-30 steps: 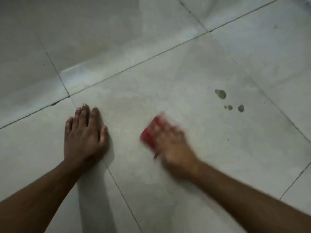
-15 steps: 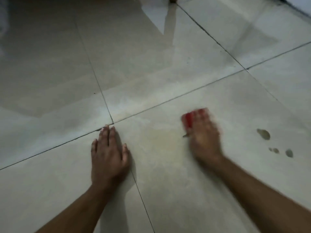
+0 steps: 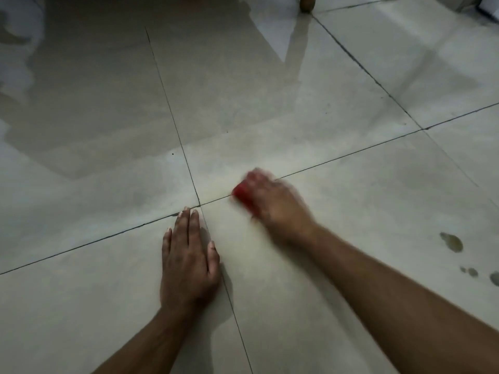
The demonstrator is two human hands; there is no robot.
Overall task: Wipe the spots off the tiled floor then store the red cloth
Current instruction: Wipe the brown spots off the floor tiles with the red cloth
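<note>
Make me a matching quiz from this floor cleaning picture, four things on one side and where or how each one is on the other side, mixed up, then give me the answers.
Things
1. left hand
2. right hand
3. red cloth
4. dark spots

Places or states
A. unwiped, on the tile near the right edge of the view
B. flat on the floor, fingers straight, by the crossing of the grout lines
C. blurred with motion, over the cloth
D. under a hand, on the grout line

Pairs: 1-B, 2-C, 3-D, 4-A

Open tiled floor (image 3: 351,211) all around; only the left hand (image 3: 187,261) intrudes.
</note>
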